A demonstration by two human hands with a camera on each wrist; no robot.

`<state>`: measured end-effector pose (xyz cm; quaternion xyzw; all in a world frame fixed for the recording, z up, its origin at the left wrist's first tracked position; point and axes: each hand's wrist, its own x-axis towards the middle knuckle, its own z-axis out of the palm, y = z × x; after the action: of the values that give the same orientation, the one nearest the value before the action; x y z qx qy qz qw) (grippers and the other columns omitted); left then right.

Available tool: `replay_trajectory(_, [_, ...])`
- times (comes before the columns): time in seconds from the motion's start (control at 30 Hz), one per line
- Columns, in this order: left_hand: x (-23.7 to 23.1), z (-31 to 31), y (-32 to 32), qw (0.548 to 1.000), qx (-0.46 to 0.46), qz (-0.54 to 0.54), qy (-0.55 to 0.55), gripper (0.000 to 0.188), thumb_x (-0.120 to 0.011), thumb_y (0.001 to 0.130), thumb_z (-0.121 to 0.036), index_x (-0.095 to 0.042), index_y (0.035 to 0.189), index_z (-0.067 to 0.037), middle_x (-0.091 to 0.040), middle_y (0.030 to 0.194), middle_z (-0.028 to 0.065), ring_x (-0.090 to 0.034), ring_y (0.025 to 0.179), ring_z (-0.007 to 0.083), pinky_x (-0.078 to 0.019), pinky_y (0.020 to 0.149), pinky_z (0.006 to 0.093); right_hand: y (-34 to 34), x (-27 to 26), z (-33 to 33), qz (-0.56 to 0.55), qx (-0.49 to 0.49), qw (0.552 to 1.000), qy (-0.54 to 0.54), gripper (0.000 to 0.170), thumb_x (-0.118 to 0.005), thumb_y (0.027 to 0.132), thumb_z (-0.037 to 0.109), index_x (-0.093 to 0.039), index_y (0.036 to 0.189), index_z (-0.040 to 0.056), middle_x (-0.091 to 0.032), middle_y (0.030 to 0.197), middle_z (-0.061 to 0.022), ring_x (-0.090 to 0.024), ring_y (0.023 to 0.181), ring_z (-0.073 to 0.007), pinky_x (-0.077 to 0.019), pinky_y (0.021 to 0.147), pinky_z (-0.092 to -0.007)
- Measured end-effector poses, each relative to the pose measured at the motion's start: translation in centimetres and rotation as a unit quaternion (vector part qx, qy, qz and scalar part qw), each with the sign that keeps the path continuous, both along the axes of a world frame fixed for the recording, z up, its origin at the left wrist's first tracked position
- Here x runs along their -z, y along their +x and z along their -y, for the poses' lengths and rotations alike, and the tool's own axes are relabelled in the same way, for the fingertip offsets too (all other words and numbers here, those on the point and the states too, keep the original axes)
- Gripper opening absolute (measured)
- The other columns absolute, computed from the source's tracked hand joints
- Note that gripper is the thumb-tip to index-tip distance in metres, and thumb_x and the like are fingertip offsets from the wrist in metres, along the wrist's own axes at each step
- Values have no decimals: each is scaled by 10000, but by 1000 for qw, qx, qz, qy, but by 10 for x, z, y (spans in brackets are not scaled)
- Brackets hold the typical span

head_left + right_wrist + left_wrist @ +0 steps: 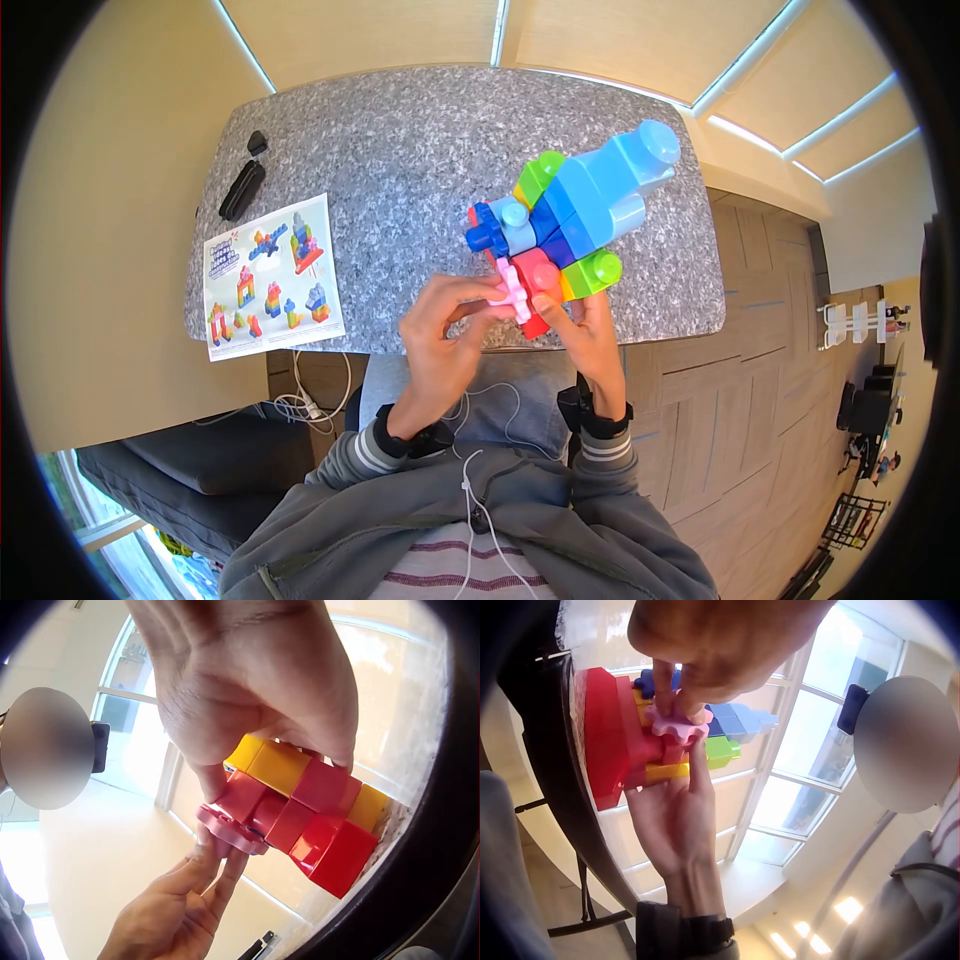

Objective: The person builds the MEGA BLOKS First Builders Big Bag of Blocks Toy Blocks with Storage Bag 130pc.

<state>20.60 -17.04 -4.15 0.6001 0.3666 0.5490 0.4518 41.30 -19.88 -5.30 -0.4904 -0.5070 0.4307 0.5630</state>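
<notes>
A building-block model (pixel 590 205) of light blue, dark blue, green, yellow and red blocks stands near the table's front edge. My right hand (pixel 590 345) grips its lower part, with the thumb on a red block (pixel 244 796) and the fingers round the yellow side. Between thumb and fingers my left hand (pixel 445 325) pinches a pink gear (pixel 514 290) at the model's front face. In the right wrist view, the gear lies right at the red blocks. A dark blue gear (pixel 487 232) sits on the model's left side, beyond the pink one.
Left of the model lies a printed sheet (pixel 275 275) with pictures of block builds. A black case (pixel 241 190) and a small black piece (pixel 257 143) are behind it on the speckled grey table (pixel 400 130). White cables (pixel 305 405) hang below the table's front left.
</notes>
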Motion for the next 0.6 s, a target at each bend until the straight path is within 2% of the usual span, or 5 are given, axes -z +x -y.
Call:
replay_trajectory(0.07, [-7,1,3,999,4,-34,29,255,-849,979,123,-804,1211,27,-750,1279,146,-793,1206,244,-731,1008,389,1,4,0,-4,-2,1000,-1,527,-863,1073,137,-606,1512,-2,-708,1416,-110,-671,1310,-212,-506,1178,-405])
replay_trajectory(0.43, [-2,0,5,1000,-1,-20,23,260,-869,973,103,-812,1215,30,-753,1265,148,-797,1205,252,-737,997,391,2,12,2,-23,-3,1000,-14,491,-780,1150,182,-571,1553,-5,-680,1451,-108,-632,1364,-205,-474,1214,-406])
replay_trajectory(0.6, [-3,-1,4,997,1,-40,59,275,-883,962,98,-815,1219,25,-755,1245,143,-803,1179,239,-734,987,375,6,10,2,-56,-19,998,-31,549,-766,1162,192,-535,1617,-10,-651,1545,-108,-608,1436,-205,-450,1254,-400])
